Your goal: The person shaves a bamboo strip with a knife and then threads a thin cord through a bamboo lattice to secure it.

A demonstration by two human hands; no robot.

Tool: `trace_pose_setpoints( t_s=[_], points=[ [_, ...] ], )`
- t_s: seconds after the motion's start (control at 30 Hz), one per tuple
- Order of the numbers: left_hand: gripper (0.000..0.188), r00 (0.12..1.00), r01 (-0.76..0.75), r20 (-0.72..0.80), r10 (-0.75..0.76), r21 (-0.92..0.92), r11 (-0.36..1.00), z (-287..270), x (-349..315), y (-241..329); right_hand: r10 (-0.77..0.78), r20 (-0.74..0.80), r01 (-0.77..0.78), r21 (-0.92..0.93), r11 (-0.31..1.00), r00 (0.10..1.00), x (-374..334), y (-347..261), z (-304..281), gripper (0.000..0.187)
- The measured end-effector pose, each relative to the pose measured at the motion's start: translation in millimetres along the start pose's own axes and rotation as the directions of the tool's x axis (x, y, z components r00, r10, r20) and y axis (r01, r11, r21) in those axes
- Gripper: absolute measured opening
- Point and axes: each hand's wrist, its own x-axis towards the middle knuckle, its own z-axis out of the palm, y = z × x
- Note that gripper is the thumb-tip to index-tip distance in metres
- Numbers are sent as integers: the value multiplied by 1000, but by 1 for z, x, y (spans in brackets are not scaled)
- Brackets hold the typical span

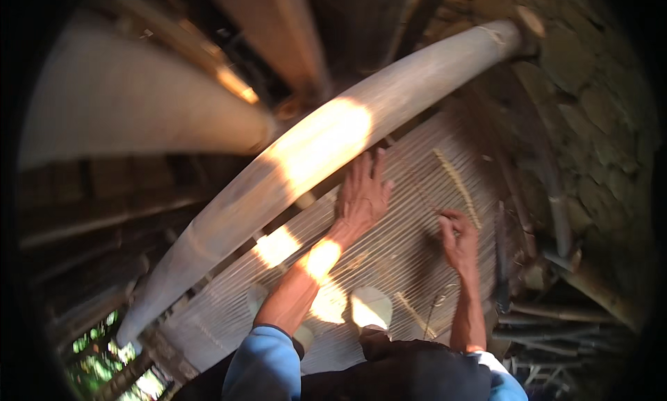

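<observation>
My left hand (363, 196) lies with its fingers spread on the ribbed, slatted surface (410, 262), its fingertips close to a thick pale pole (243, 199). The pole crosses the view from lower left to upper right, with bright sunlight on its middle. To the right, my right hand (460, 243) is raised over the slats with thumb and forefinger pinched together. Whatever it may hold is too thin to make out. Just beyond it, a narrow yellowish strip (457, 186) lies across the slats.
Below my hands stand my feet in pale footwear (372, 307). A loose straw-coloured stick (415, 314) lies near them. A stone wall (590, 116) rises at the right, with stacked poles (556, 328) at its foot. Large wooden beams (274, 33) fill the upper left.
</observation>
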Motion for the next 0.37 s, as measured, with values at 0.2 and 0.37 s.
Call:
trace_pose_setpoints(
  t_s=[0.2, 0.37],
  points=[
    [36, 829, -470, 427, 361, 182, 864, -113, -104, -61, -313, -255, 278, -164, 947, 915, 15, -74, -13, 10],
    [15, 748, -467, 610, 262, 203, 861, -243, -270, -120, -768, -192, 780, -18, 625, 611, 20, -193, 48, 7]
  ],
)
